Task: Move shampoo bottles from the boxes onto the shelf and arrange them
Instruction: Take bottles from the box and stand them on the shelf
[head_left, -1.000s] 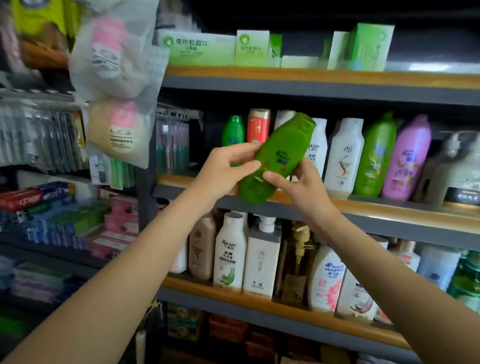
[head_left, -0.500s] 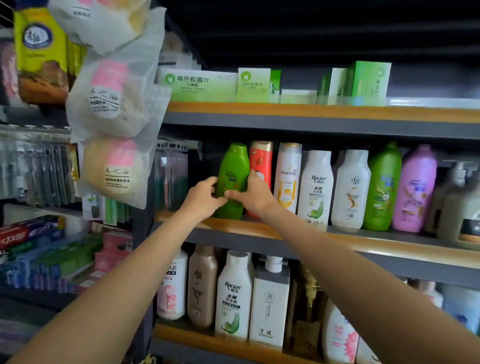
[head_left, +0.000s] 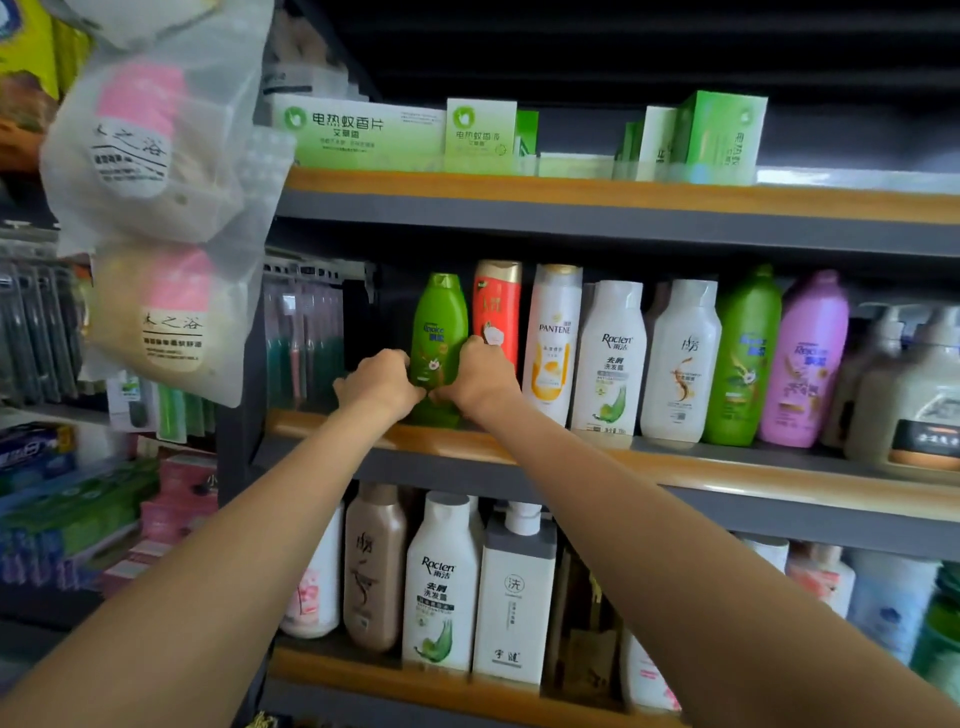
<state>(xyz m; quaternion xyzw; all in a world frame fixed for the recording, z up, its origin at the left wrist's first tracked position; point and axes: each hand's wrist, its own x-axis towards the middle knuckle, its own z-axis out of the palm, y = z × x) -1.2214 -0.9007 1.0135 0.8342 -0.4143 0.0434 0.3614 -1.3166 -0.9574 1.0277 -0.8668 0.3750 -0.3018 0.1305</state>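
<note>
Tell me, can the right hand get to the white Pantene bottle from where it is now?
Probably yes. The right hand grips the green bottle low down, and the Pantene bottle stands just past the red bottle, its front open. It would need to let go first.

Green bottle (head_left: 439, 332), red bottle (head_left: 498, 306) w/ gold cap.

green bottle (head_left: 439, 332) base hidden behind hands (head_left: 382, 382)

Dim, soft-focus view (edges bowed by the wide lens), dark top.
</note>
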